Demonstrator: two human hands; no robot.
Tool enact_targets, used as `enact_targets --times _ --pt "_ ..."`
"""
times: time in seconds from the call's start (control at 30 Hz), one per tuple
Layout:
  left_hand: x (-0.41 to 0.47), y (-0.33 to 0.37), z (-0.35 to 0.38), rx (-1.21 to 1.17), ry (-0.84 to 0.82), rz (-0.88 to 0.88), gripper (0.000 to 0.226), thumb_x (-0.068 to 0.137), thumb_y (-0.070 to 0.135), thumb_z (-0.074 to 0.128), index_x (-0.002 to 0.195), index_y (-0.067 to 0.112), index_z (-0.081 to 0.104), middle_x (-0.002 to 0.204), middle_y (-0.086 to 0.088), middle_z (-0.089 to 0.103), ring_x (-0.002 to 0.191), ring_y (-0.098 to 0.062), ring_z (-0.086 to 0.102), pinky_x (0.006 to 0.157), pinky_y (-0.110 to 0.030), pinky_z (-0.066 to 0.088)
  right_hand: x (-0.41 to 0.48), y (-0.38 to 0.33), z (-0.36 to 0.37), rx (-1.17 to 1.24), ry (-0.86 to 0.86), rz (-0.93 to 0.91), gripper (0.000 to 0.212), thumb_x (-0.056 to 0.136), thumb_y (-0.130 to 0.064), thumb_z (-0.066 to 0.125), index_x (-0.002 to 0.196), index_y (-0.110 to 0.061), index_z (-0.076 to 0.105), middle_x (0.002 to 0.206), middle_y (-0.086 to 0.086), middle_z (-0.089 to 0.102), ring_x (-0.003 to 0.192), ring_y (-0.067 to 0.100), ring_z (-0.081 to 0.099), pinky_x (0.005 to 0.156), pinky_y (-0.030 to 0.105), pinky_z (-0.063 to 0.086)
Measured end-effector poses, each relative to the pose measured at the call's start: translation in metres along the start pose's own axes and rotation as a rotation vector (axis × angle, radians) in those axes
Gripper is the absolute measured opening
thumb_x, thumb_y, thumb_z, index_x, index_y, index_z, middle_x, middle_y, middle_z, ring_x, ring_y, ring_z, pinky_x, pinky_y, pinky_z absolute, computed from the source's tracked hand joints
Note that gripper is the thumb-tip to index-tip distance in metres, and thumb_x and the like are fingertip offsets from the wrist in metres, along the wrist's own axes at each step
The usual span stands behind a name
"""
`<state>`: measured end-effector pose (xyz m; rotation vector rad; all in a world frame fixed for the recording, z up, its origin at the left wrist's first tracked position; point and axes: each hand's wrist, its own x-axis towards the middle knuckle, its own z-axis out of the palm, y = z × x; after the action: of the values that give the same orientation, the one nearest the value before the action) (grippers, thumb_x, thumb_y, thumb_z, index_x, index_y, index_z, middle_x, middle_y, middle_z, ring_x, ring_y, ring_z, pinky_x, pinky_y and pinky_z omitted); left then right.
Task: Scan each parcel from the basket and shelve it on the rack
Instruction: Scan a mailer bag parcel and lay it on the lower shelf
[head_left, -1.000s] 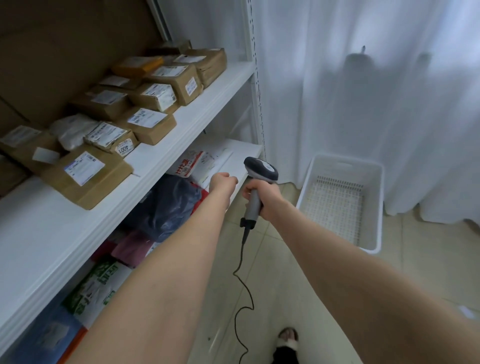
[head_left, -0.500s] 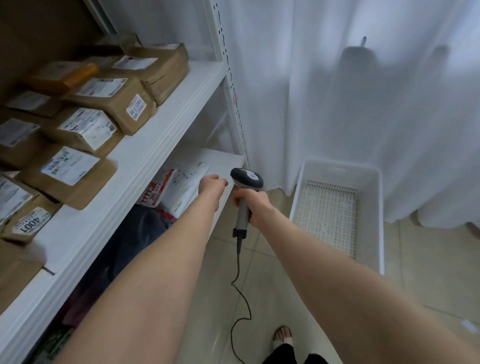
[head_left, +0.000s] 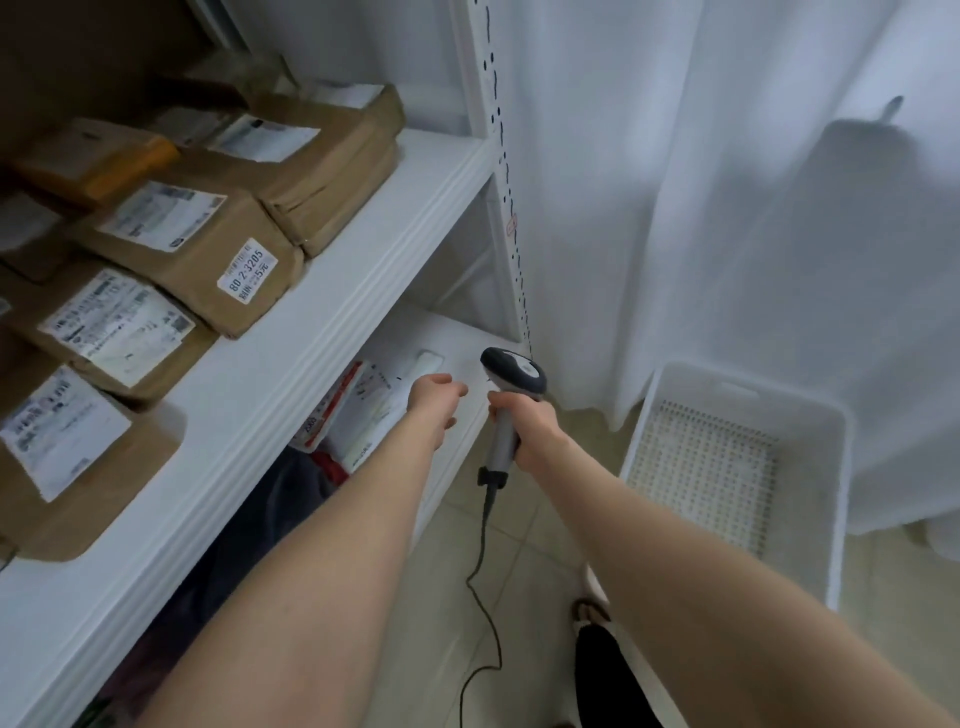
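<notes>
Head view: a white curtain closed off the background from 12 to 3 o'clock, above a pale tiled floor. A white steel rack with a perforated upright filled the frame from 8 to 12 o'clock. Its upper shelf carried brown parcels, flat and rectangular, wrapped in matte kraft paper or card, with white printed labels facing up. These were judged light and fairly stiff, with dry, non-slip surfaces. The recommended hold was across two opposite long edges, fingers clear of the label. On the lower shelf, glossy white mailers looked soft and slippery and were best pinched at a corner seam. The basket, moulded white plastic with a perforated floor, stood on the tiles at 3 o'clock from the hands. No parcel showed inside it, so the parcels in view all lay on the rack. The right hand was clamped around the grey handle of the scanner, a hard plastic unit with a dark head, and its cable trailed toward 6 o'clock. The left hand hovered over the lower shelf, fingers loosely relaxed, holding nothing.
</notes>
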<state>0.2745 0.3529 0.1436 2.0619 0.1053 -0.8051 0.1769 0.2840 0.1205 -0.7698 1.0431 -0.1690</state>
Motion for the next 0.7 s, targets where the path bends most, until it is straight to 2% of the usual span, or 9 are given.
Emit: enact_targets --times 0.03,0.1,0.13,0.23,0.33,0.43,0.5,0.6,0.7 --pt "0.008 0.001 0.001 -0.001 -0.025 -0.021 0.041 0.093 0.015 0.057 0.134 0.010 0.051 0.119 -0.008 0.056 0.103 -0.021 0.055 0.091 -0.036 0.050 0.012 -0.006 0.000 0.020 0.009 0.006 0.008 0.087 -0.009 0.068 0.089 -0.008 0.061 0.082 0.007 0.060 0.075 0.019 0.058 0.072 0.032 0.050" --pt "0.023 0.000 0.006 0.049 -0.103 -0.062 0.041 0.095 0.023 0.058 0.133 0.011 0.051 0.118 -0.006 0.058 0.103 -0.019 0.057 0.084 -0.033 0.050 0.040 -0.013 -0.004 0.031 0.039 0.040 0.020 0.087 -0.015 0.070 0.104 -0.009 0.062 0.098 0.008 0.061 0.093 0.024 0.059 0.091 0.039 0.050" --pt "0.029 -0.002 0.008 0.089 -0.155 -0.077 0.042 0.094 0.028 0.058 0.133 0.012 0.051 0.120 -0.004 0.058 0.103 -0.017 0.056 0.084 -0.033 0.048 0.052 -0.015 -0.005 0.028 0.046 0.061 0.020 0.087 -0.016 0.070 0.104 -0.010 0.062 0.101 0.008 0.061 0.094 0.025 0.059 0.093 0.041 0.050" --pt "0.048 -0.011 0.010 0.185 -0.343 -0.113 0.049 0.089 0.046 0.061 0.131 0.021 0.054 0.120 0.005 0.057 0.114 -0.014 0.052 0.092 -0.036 0.042 0.086 -0.022 0.003 0.032 0.032 0.120 0.018 0.086 -0.011 0.070 0.102 -0.007 0.061 0.091 0.010 0.061 0.078 0.023 0.058 0.082 0.041 0.051" --pt "0.074 -0.028 0.012 0.292 -0.451 -0.165 0.038 0.084 0.050 0.067 0.116 0.030 0.060 0.120 0.008 0.061 0.121 -0.014 0.050 0.094 -0.039 0.037 0.120 -0.019 0.024 0.045 0.012 0.150 0.015 0.086 -0.006 0.070 0.095 -0.002 0.059 0.079 0.012 0.062 0.073 0.024 0.060 0.086 0.046 0.053" --pt "0.107 -0.053 0.012 0.267 -0.383 -0.162 0.026 0.082 0.041 0.071 0.104 0.031 0.061 0.113 0.002 0.065 0.112 -0.017 0.058 0.087 -0.038 0.040 0.156 -0.005 0.046 0.079 -0.006 0.123 0.011 0.087 -0.001 0.068 0.084 -0.004 0.058 0.072 0.010 0.059 0.064 0.020 0.059 0.067 0.036 0.050" --pt "0.130 -0.071 0.012 0.164 -0.353 -0.143 0.029 0.082 0.031 0.073 0.108 0.026 0.060 0.104 0.001 0.068 0.096 -0.015 0.067 0.078 -0.034 0.043 0.181 0.008 0.058 0.080 0.005 0.111 0.010 0.087 -0.002 0.067 0.087 -0.003 0.057 0.073 0.010 0.060 0.063 0.020 0.059 0.063 0.033 0.050" --pt "0.165 -0.097 0.008 0.051 -0.264 -0.087 0.033 0.082 0.015 0.073 0.112 0.017 0.061 0.088 0.001 0.067 0.070 -0.014 0.066 0.075 -0.032 0.053 0.218 0.030 0.071 0.042 0.022 0.156 0.024 0.087 -0.006 0.070 0.107 -0.003 0.056 0.094 0.014 0.063 0.083 0.028 0.062 0.072 0.040 0.053" --pt "0.200 -0.123 0.003 0.032 -0.177 -0.028 0.031 0.081 0.005 0.072 0.109 0.012 0.061 0.080 -0.002 0.060 0.059 -0.014 0.053 0.060 -0.022 0.052 0.249 0.053 0.084 0.008 0.011 0.232 0.029 0.088 -0.004 0.067 0.111 -0.009 0.051 0.104 0.014 0.059 0.096 0.031 0.058 0.065 0.041 0.052"
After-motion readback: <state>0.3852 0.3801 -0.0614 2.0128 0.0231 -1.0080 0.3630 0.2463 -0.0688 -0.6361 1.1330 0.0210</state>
